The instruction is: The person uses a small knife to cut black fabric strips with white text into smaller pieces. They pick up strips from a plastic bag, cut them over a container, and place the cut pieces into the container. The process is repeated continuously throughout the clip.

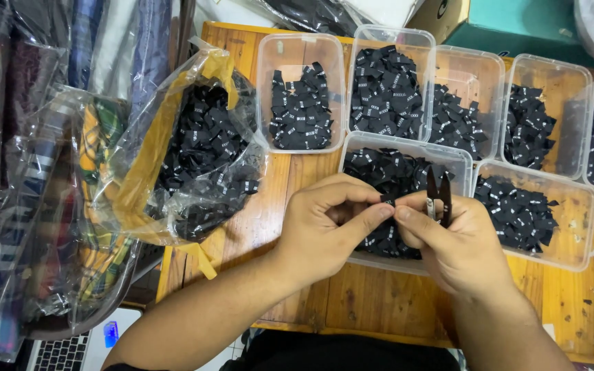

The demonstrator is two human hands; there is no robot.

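Both hands meet near the middle of the worktop (379, 302), over a clear tub (407, 148). The left hand (328, 223) and right hand (452, 240) pinch a small black label (388, 200) between fingertips; the right apparently also holds black snips (438, 196).

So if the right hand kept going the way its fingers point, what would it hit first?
The right hand points left, so it would probably first meet the small black label pinched between both hands, then the left hand fingertips.

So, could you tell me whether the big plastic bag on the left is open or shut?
Open. The bag gapes wide, its mouth rolled back, and the black labels inside lie exposed.
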